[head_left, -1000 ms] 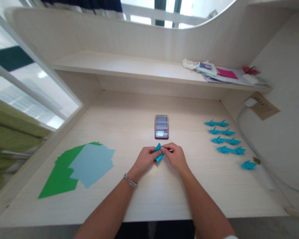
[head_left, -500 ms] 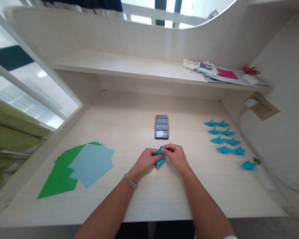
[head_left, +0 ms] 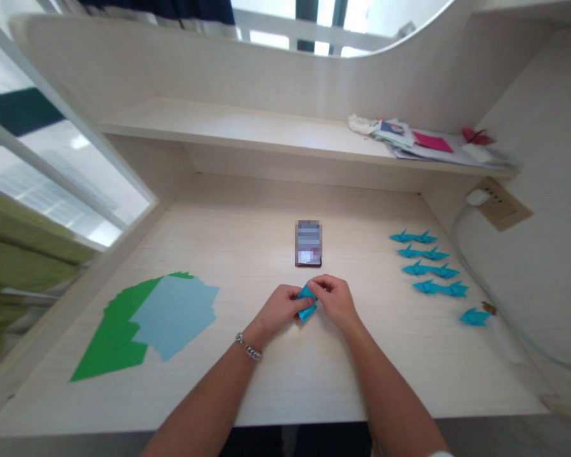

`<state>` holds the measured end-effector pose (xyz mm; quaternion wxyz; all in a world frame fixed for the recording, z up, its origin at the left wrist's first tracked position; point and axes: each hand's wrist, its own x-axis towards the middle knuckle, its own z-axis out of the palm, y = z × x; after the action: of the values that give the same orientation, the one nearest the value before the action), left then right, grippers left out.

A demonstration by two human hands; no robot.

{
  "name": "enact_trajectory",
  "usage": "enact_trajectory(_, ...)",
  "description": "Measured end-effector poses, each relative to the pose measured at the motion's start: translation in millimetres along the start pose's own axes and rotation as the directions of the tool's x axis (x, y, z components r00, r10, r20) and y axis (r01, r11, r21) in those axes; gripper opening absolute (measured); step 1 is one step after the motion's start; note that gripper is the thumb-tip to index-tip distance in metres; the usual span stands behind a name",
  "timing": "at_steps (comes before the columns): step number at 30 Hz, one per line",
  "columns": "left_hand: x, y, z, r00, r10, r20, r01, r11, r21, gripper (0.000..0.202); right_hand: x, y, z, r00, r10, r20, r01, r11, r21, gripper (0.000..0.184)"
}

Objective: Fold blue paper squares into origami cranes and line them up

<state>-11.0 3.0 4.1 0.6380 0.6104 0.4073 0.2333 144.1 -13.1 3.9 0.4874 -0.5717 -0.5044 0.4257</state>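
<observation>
Between my hands is a small piece of folded blue origami paper, just above the desk near its middle. My left hand is closed on its left side, with the thumb lying across the front. The fingertips of my right hand pinch its upper right edge. Part of the paper is hidden behind the fingers. Just beyond my hands a phone with a blurred screen lies on the desk. Several folded blue paper cranes stand in rows at the right, and a single blue crane sits nearer the front.
Green paper sheets lie fanned at the left, partly under light blue sheets. A shelf runs along the back, with papers on its right part. A cable hangs from the wall socket down the right side.
The top of the blue paper has folded down or turned slightly, so its pointed tip shows less. Both hands keep hold of it in nearly the same place.
</observation>
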Motion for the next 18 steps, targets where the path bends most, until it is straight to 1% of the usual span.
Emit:
enact_trajectory(3,-0.2,-0.1,-0.9,1.000,0.013,-0.014,-0.013,1.000,-0.004,0.027,0.7,-0.3,-0.3,1.000,-0.008,0.002,0.008,1.000,0.026,0.020)
enact_trajectory(6,0.3,2.1,-3.1,0.996,0.039,-0.076,-0.040,0.999,-0.012,0.027,2.7,0.4,-3.2,1.000,0.010,0.009,-0.010,0.998,0.062,0.027)
enact_trajectory(10,2.5,5.8,-4.9,0.980,0.065,-0.186,-0.078,0.995,-0.062,0.023,3.4,3.4,-6.5,0.999,-0.002,0.045,0.001,0.999,0.037,0.022)
enact_trajectory(13,4.2,6.6,-3.9,0.965,0.081,-0.251,-0.101,0.993,-0.065,0.023,1.7,6.1,-5.6,0.997,0.021,0.080,-0.026,0.998,0.066,0.021)
enact_trajectory(16,5.5,5.8,-1.6,0.960,0.078,-0.269,-0.105,0.991,-0.085,0.021,0.2,7.2,-3.7,0.992,0.068,0.105,-0.079,0.991,0.106,0.024)
enact_trajectory(18,6.5,4.5,-0.1,0.959,0.068,-0.274,-0.102,0.989,-0.111,0.020,-0.1,7.1,-3.0,0.991,0.085,0.102,-0.095,0.991,0.098,0.023)
